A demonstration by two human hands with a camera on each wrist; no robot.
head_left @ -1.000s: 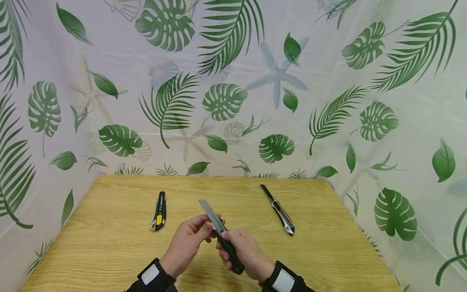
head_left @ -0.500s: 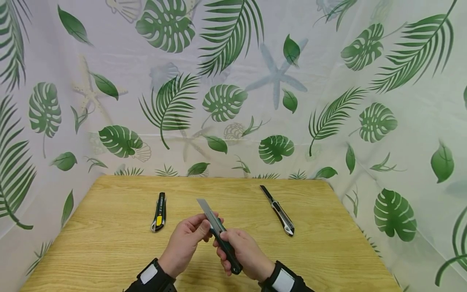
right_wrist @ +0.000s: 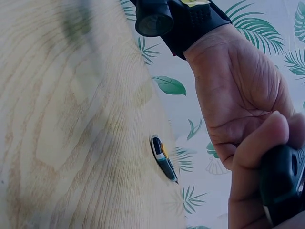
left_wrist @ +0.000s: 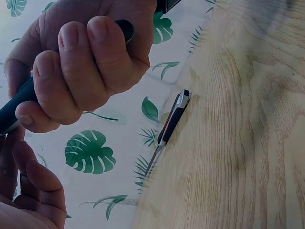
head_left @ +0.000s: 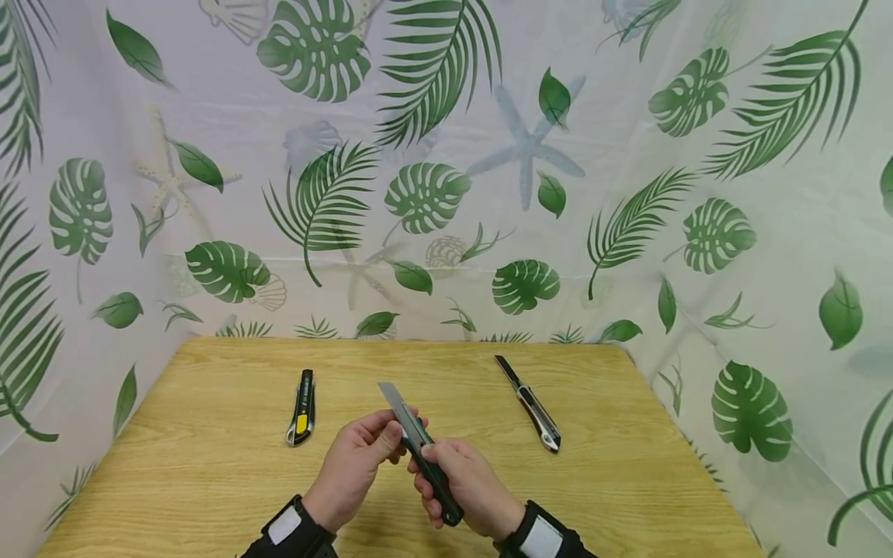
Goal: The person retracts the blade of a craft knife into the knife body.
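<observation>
Above the wooden table (head_left: 209, 465), both hands hold a dark green utility knife (head_left: 431, 471) whose silver blade (head_left: 394, 399) is slid out, pointing away and to the left. My right hand (head_left: 456, 473) grips the handle with its fingers wrapped round it; the left wrist view shows this grip close up (left_wrist: 81, 67). My left hand (head_left: 387, 438) pinches the knife's front end just behind the blade. In the right wrist view the left hand (right_wrist: 238, 105) and part of the dark handle (right_wrist: 283, 186) fill the right side.
A black knife with a yellow slider (head_left: 301, 417) lies on the table to the left of the hands, also in the right wrist view (right_wrist: 163, 164). A black-and-silver knife (head_left: 532, 404) with its blade out lies to the right. A leaf-print curtain (head_left: 446, 194) surrounds the table.
Hands and knife have barely shifted; the grip is the same.
</observation>
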